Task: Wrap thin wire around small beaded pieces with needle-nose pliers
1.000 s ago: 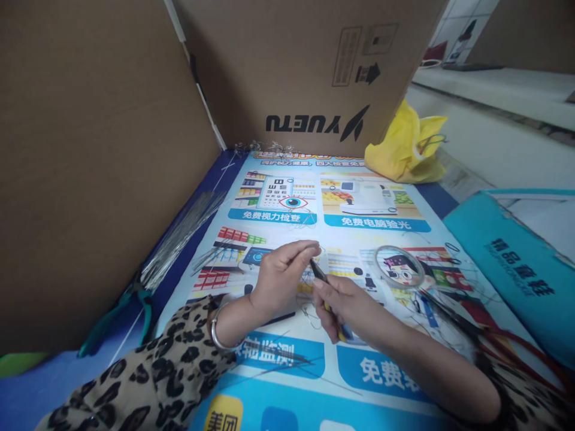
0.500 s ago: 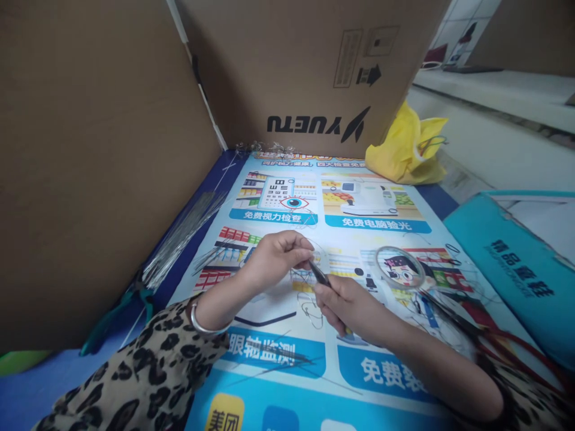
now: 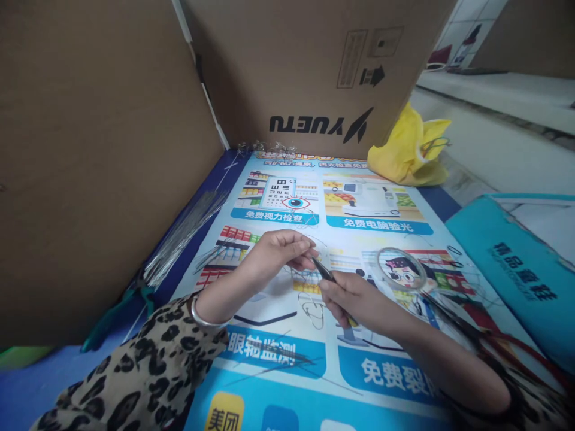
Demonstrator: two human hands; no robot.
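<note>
My left hand (image 3: 291,249) is closed in a pinch on a thin wire (image 3: 320,240), whose end arcs out past the fingertips. My right hand (image 3: 348,297) wraps round slim-nosed pliers (image 3: 323,270); their dark jaws point up and left, close to my left fingertips. A bit of yellow handle shows under that hand. Whether the jaws grip the wire is too small to tell. Just below, a bent wire shape (image 3: 311,311) lies on the printed poster (image 3: 287,386). Several loose straight wires (image 3: 283,354) are spread nearer to me.
A bundle of silvery wires (image 3: 173,251) and teal-handled pliers (image 3: 117,311) lie at left beside cardboard (image 3: 99,149). A tape roll (image 3: 380,269) and red-handled scissors (image 3: 467,326) lie right. Farther out are a yellow bag (image 3: 406,152) and a teal box (image 3: 507,263).
The plier jaws and my right hand have shifted slightly right, away from my left fingertips. My left fingers have changed their pinch a little. The camera view has moved slightly.
</note>
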